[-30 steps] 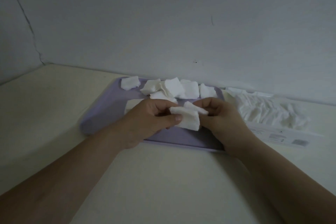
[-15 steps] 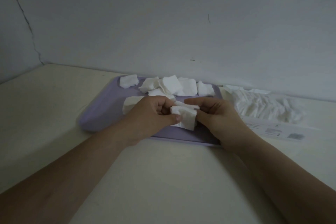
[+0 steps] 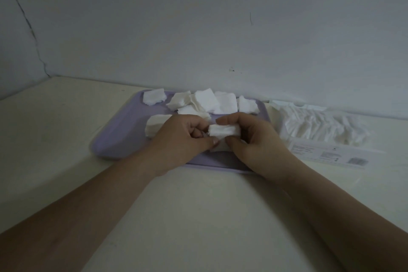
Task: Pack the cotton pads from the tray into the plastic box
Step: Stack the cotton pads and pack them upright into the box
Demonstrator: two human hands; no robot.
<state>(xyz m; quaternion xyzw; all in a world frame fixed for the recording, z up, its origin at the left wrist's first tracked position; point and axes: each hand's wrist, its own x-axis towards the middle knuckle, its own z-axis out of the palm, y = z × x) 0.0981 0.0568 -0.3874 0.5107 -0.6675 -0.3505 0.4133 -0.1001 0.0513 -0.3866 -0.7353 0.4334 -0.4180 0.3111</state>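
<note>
The left hand point(image 3: 183, 139) and right hand point(image 3: 254, 141) are together pinching one small stack of cotton pads point(image 3: 224, 131) above the purple tray point(image 3: 119, 139), toward its near edge. About six loose pads point(image 3: 226, 102) are lying along its far edge, and one second stack point(image 3: 154, 126) is sitting beside the left hand. One crumpled plastic pack point(image 3: 320, 126) is lying just off the tray's right edge.

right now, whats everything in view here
tray: one, lilac, on the table near the wall
loose cotton pads: about six, white, along the tray's far edge
pad stack: one, white, on the tray's left half
held pad stack: one, white, over the tray
plastic pack: one, clear, crumpled, right of the tray
label: one, white, printed, beside the pack
table: one, cream
wall: grey-white, cracked at left
left hand: pinches the held pad stack
right hand: pinches the held pad stack
</note>
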